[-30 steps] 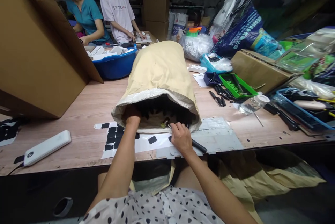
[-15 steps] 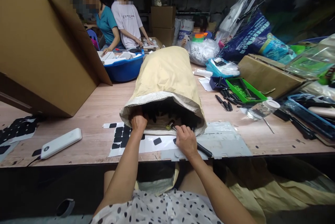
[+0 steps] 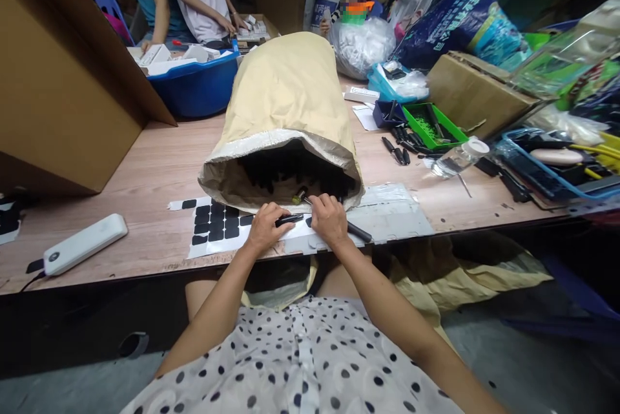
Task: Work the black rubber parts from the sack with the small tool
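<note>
A large tan woven sack (image 3: pixel 285 84) lies on its side, its mouth facing me. Inside it I see a dark heap of black pieces (image 3: pixel 276 165). My left hand (image 3: pixel 264 227), in front of the sack's mouth, pinches a slim black folded piece, like a pocket knife (image 3: pixel 289 219). My right hand (image 3: pixel 330 219) is closed around a small hammer with a yellowish head (image 3: pixel 299 196) and a black handle (image 3: pixel 359 232). The hammer's head rests near the lower lip of the sack. Under my hands are a sheet of black square stickers (image 3: pixel 216 223) and a grey plate (image 3: pixel 397 214).
At left are a cardboard box (image 3: pixel 58 78), a white power bank (image 3: pixel 84 244) and a blue basin (image 3: pixel 194 84) of white boxes. To the right stand a green tray (image 3: pixel 433 126), a clear bottle (image 3: pixel 460 157) and a blue-rimmed basket (image 3: pixel 557 162). Several people are across the table.
My left hand has come out of the sack's mouth with a black piece in its fingers. My right hand still holds the hammer. The view has tilted downward.
</note>
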`<state>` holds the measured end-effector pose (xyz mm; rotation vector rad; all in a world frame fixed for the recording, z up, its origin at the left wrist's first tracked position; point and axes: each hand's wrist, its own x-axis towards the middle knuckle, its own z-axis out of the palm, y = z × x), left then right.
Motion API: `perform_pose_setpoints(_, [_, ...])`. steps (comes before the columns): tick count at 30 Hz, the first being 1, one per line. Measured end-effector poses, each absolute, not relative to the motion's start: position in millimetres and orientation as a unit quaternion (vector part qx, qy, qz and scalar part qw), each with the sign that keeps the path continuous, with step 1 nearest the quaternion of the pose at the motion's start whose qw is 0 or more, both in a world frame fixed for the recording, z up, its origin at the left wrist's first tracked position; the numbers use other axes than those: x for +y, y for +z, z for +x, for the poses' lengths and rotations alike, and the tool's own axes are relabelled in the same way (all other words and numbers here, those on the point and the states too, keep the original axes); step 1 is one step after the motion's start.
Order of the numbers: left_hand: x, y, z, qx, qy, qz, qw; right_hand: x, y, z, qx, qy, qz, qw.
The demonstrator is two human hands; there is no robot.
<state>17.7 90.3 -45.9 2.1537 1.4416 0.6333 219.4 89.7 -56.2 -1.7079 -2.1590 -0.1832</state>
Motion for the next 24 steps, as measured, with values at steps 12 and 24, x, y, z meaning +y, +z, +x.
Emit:
perform_pose_setpoints(12, [93,-48,24,0.547,0.247,0.754,0.267,34,-34,208,-0.72,0.135,-0.564,0.381])
perform_pose_setpoints(24, [95,-48,26,0.551,0.234,0.751,0.279,30,-30,196,-0.718,0.15,-0.565,0.377])
